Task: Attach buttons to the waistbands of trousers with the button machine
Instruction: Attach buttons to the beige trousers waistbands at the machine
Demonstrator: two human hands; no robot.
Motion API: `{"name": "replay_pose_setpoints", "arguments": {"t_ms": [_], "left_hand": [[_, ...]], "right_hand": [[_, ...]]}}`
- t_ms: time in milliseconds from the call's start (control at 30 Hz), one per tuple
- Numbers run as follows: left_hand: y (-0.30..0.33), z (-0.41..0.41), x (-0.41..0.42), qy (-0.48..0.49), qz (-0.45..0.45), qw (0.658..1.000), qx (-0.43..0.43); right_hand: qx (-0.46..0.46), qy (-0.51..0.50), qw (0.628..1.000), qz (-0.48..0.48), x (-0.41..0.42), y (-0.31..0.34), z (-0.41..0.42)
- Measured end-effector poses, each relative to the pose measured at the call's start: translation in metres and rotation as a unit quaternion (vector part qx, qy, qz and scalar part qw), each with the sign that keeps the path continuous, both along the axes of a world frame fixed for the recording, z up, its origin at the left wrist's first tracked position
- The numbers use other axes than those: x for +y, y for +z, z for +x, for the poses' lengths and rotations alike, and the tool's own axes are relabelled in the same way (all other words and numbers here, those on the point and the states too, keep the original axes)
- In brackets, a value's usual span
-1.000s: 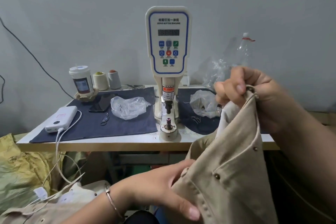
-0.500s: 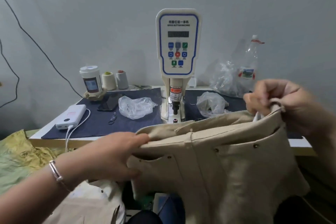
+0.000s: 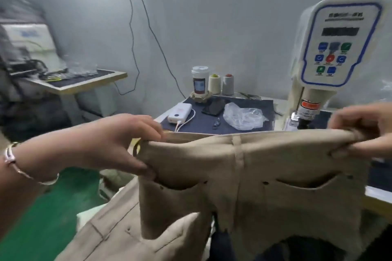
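Grey-walled workshop, green floor, second pale sewing machine on a stand at far left.

Left hand: grip clenched on the left end of the waistband, thumb under, fingers over the top edge; silver bangle on the wrist.

Right hand: grip clenched on the right end of the same waistband, cloth bunched in the fingers.

Beige cotton trousers: held up in the air between both hands, waistband pulled taut and level, probably so that the band lies flat for finding the button spot. Pocket openings face the wearer; legs hang down towards the lap.

White button machine with blue-edged control panel: upright on the worktop, just behind the right end of the waistband, near enough to feed the band in.

Dark blue cloth mat on that worktop: carries a clear plastic bag, white power bank with cable, black phone, two thread cones.
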State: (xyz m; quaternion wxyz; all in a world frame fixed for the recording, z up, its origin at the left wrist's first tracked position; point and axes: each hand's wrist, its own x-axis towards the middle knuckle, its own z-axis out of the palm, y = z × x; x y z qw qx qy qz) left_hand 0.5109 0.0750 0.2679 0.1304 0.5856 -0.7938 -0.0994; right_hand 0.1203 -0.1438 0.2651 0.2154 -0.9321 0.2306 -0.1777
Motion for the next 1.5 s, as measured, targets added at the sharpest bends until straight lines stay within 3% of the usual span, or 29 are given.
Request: {"name": "replay_pose_setpoints", "arguments": {"t_ms": [67,167,333,400,500,567,633,700,867,933,1033,1200,1333,1500], "left_hand": [[0.010,0.010,0.042,0.015,0.046,0.983,0.178],[0.009,0.013,0.093,0.071,0.039,0.922,0.378],[-0.026,0.015,0.176,0.272,-0.059,0.802,0.529],[-0.057,0.019,0.200,0.400,-0.055,0.761,0.508],[-0.129,0.038,0.223,0.619,-0.060,0.714,0.321],[-0.177,0.048,0.232,0.685,0.001,0.690,0.232],[-0.213,0.056,0.240,0.695,0.055,0.660,0.280],[-0.230,0.062,0.247,0.688,0.071,0.633,0.348],[-0.243,0.069,0.249,0.682,0.043,0.658,0.315],[-0.248,0.072,0.242,0.695,0.054,0.667,0.264],[-0.259,0.077,0.238,0.703,0.084,0.685,0.172],[-0.250,0.078,0.230,0.688,0.102,0.706,0.133],[-0.206,0.064,0.183,0.614,-0.001,0.773,0.158],[-0.142,-0.001,0.073,0.402,-0.011,0.893,0.203]], "right_hand": [[-0.058,0.024,0.997,0.049,-0.022,-0.004,0.031],[-0.104,0.050,0.991,0.070,-0.051,-0.010,0.079],[-0.135,0.202,0.951,0.191,0.001,-0.007,0.224],[-0.084,0.203,0.957,0.187,0.021,-0.036,0.283],[0.041,0.159,0.983,0.082,0.062,-0.107,0.358],[0.126,0.125,0.984,0.018,0.096,-0.162,0.384],[0.190,0.092,0.977,-0.035,0.120,-0.207,0.393],[0.192,0.060,0.977,-0.076,0.129,-0.225,0.395],[0.138,-0.002,0.982,-0.125,0.122,-0.213,0.400],[0.113,-0.011,0.985,-0.128,0.124,-0.211,0.401],[0.085,0.014,0.990,-0.113,0.129,-0.223,0.396],[0.080,0.057,0.992,-0.077,0.124,-0.234,0.369],[0.047,0.068,0.994,-0.069,0.114,-0.210,0.320],[-0.054,0.018,0.998,0.017,0.098,-0.177,0.196]]}}
